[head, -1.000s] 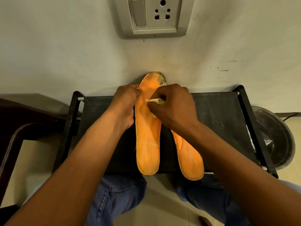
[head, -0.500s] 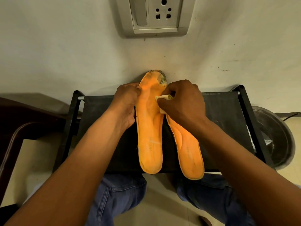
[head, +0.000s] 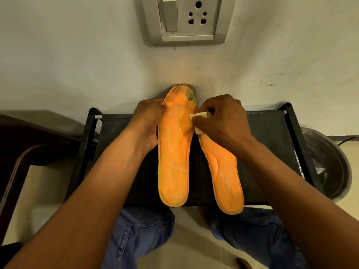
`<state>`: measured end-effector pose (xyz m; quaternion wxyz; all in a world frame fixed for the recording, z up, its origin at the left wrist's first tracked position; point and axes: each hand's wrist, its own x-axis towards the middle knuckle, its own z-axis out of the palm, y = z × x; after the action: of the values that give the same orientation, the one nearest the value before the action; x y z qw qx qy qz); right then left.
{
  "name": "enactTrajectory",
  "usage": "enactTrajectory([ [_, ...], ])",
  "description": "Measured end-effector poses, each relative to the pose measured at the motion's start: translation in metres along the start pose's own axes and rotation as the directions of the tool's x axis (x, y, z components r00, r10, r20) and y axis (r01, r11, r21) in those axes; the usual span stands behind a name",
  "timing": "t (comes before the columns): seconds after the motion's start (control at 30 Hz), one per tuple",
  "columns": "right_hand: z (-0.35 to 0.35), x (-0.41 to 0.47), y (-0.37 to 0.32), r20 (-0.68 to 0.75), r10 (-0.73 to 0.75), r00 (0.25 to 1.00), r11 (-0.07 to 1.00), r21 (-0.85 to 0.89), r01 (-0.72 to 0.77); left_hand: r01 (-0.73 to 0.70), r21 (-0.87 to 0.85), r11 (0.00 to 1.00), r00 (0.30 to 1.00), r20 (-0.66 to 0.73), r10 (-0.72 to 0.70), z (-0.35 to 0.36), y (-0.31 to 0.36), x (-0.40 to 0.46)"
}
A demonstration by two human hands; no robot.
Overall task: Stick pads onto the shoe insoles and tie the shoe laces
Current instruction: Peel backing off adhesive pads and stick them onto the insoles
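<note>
Two orange insoles lie lengthwise on a black stool (head: 272,133). The left insole (head: 174,162) has a dirty, worn toe that reaches the wall. My left hand (head: 149,121) grips its left edge near the toe. The right insole (head: 223,181) lies beside it, its front part hidden under my right hand (head: 223,121). That hand pinches a small cream pad (head: 200,115) at the left insole's right edge, and a pale piece shows below the fingers. No shoe or lace is in view.
A grey wall socket plate (head: 184,20) is on the wall above. A dark wooden chair (head: 29,152) stands at the left. A round dark metal basin (head: 328,164) sits on the floor at the right. My knees in blue jeans (head: 143,233) are under the stool.
My right hand has moved right, from over the left insole's middle to its right edge, carrying the pad. The right insole is more exposed. The left hand has kept its grip.
</note>
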<state>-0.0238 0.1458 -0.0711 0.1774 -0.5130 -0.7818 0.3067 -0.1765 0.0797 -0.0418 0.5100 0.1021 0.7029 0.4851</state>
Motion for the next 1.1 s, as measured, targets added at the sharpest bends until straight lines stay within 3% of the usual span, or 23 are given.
enactTrajectory([
  [0.13,0.009,-0.008,-0.014,0.192,-0.068,0.979,0.995,0.078,0.054,0.007,0.008,1.000,1.000,-0.031,-0.006,-0.002,0.001,0.002],
  [0.2,0.013,-0.011,-0.017,0.218,-0.089,0.972,0.996,0.047,0.081,0.010,0.019,1.000,0.999,-0.040,-0.009,-0.002,0.000,0.003],
  [0.37,0.004,-0.004,-0.005,-0.026,-0.025,0.999,0.997,-0.068,0.023,0.011,0.006,1.000,1.000,-0.028,-0.011,-0.002,0.000,0.003],
  [0.43,0.003,-0.003,-0.003,-0.029,-0.027,0.999,0.999,-0.038,0.026,0.004,0.020,1.000,1.000,-0.013,-0.003,-0.002,-0.001,0.003],
  [0.63,0.011,-0.011,-0.017,0.181,-0.093,0.979,0.995,0.044,0.087,0.006,0.066,0.998,0.999,-0.048,-0.003,-0.003,-0.001,0.006],
  [0.77,0.007,-0.006,-0.009,-0.002,-0.037,0.999,0.995,-0.098,0.036,0.005,0.057,0.998,1.000,-0.023,-0.004,-0.001,-0.003,0.008],
  [0.87,0.003,-0.002,-0.002,-0.047,-0.008,0.999,0.997,-0.073,0.004,0.019,0.048,0.999,1.000,-0.002,-0.019,0.000,-0.004,0.006],
  [1.03,0.007,-0.005,-0.011,0.166,-0.067,0.984,0.998,0.026,0.063,0.022,0.058,0.998,1.000,-0.015,-0.021,-0.002,-0.001,0.003],
  [1.1,0.008,-0.006,-0.012,0.191,-0.073,0.979,0.997,0.011,0.073,0.016,0.069,0.998,1.000,-0.018,-0.015,-0.001,-0.001,0.004],
])
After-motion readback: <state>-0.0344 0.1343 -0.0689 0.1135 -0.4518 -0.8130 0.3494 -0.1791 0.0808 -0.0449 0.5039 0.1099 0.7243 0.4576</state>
